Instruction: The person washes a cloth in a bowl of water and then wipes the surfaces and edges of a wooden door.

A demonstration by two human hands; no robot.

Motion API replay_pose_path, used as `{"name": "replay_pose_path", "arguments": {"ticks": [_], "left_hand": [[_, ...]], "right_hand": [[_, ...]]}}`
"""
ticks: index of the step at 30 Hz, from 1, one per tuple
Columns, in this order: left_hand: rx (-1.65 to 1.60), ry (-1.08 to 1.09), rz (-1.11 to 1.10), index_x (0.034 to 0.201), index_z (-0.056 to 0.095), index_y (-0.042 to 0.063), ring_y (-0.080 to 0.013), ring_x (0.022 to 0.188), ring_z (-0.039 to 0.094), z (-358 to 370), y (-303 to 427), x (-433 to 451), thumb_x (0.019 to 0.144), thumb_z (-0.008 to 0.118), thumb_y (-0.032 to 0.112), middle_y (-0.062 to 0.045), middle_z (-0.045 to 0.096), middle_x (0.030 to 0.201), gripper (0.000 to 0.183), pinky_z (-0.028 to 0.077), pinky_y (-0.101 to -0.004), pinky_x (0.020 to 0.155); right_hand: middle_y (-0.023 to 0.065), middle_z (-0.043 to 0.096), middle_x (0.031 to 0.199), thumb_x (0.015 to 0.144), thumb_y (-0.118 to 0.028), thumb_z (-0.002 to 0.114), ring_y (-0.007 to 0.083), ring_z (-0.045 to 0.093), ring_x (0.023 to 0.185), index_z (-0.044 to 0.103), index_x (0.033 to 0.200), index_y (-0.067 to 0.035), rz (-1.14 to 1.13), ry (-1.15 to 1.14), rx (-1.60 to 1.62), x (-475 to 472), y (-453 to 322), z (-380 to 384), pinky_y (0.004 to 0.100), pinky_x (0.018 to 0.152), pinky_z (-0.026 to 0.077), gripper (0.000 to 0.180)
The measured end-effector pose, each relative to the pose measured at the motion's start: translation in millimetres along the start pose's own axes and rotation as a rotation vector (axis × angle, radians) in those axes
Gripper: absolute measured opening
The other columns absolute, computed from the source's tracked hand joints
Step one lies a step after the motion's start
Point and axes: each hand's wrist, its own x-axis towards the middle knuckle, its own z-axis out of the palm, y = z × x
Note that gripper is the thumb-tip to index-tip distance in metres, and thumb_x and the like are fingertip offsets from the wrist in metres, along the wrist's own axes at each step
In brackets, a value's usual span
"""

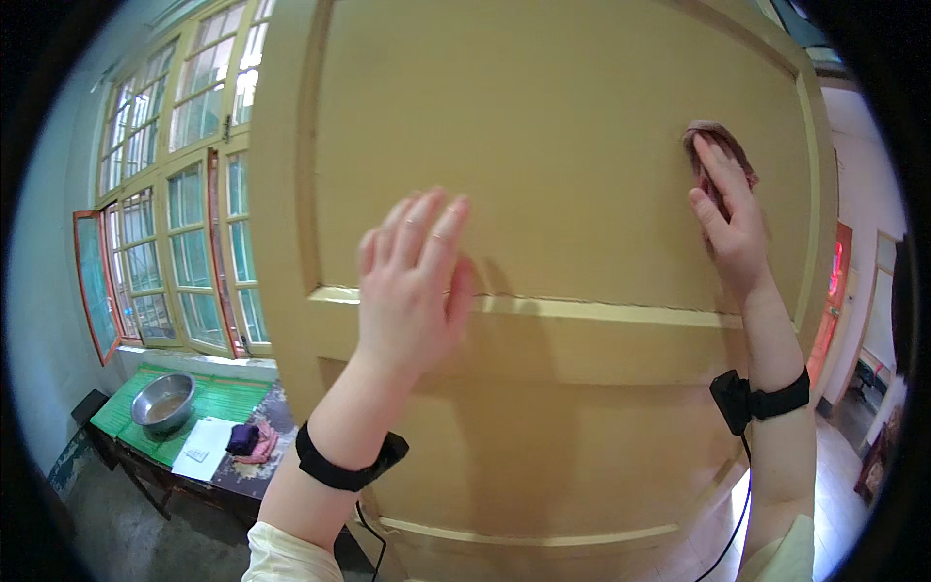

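Before me stands a panelled door (545, 145), painted yellowish tan, filling most of the view. My right hand (734, 218) presses a folded brownish-pink cloth (720, 138) against the right side of the upper panel. Its fingers lie over the cloth, and part of the cloth is hidden under them. My left hand (411, 284) is raised near the lower left of that panel with nothing in it, its fingers slightly spread. Whether the left hand touches the door I cannot tell. Both forearms wear black straps with small devices and cables.
A table (269, 436) at lower left bears a green mat (225, 393), a metal basin (164, 402) with murky liquid, white paper (200, 447), a dark purple bundle (242, 439) and a pink cloth (263, 445). Behind it are paned windows (193, 247), one casement (97, 280) swung out. A doorway shows at right.
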Motion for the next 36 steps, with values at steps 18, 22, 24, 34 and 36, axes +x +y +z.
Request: {"name": "replay_pose_path", "arguments": {"ticks": [18,22,24,34,36], "left_hand": [[-0.037,0.192,-0.156,0.139,0.016,-0.011,-0.049,0.122,0.039,-26,-156,-26,0.082,0.06,0.025,-0.034,0.022,0.142,0.08,0.037,-0.0481,0.097],[-0.034,0.17,-0.124,0.14,0.014,-0.012,-0.0481,0.117,0.042,-32,-163,-27,0.079,0.064,0.025,-0.035,0.021,0.142,0.087,0.038,-0.0469,0.096],[-0.093,0.131,-0.152,0.141,0.011,-0.012,-0.0475,0.118,0.041,-34,-165,-28,0.077,0.065,0.027,-0.034,0.021,0.143,0.092,0.037,-0.0469,0.097],[0.039,0.036,-0.184,0.142,0.007,-0.011,-0.0402,0.135,0.025,-33,-161,-30,0.081,0.061,0.032,-0.028,0.016,0.148,0.092,0.024,-0.0512,0.107],[0.081,0.044,-0.18,0.141,0.012,-0.011,-0.0372,0.136,0.025,-29,-160,-30,0.081,0.06,0.035,-0.027,0.018,0.148,0.09,0.022,-0.051,0.108]], "right_hand": [[0.0166,0.051,0.131,0.08,-0.014,0.047,0.0249,0.042,0.128,0.047,0.132,-0.004,-0.249,-0.082,0.372,173,-242,254,0.0362,0.107,0.03,0.053],[0.0098,0.044,0.14,0.083,-0.022,0.042,0.0269,0.034,0.133,0.047,0.133,-0.009,-0.302,-0.064,-0.118,168,-266,264,0.046,0.111,0.022,0.052],[0.0103,0.042,0.14,0.083,-0.023,0.042,0.0272,0.034,0.133,0.046,0.134,-0.01,-0.294,-0.052,-0.202,168,-269,265,0.0467,0.11,0.023,0.052],[0.0158,0.048,0.132,0.078,-0.016,0.05,0.0327,0.042,0.125,0.05,0.128,-0.005,-0.231,0.073,-0.241,153,-261,255,0.0475,0.105,0.033,0.051],[0.0161,0.052,0.127,0.079,-0.017,0.053,0.0314,0.045,0.121,0.053,0.123,-0.002,-0.264,0.107,-0.31,150,-256,252,0.0462,0.102,0.035,0.047]]}}
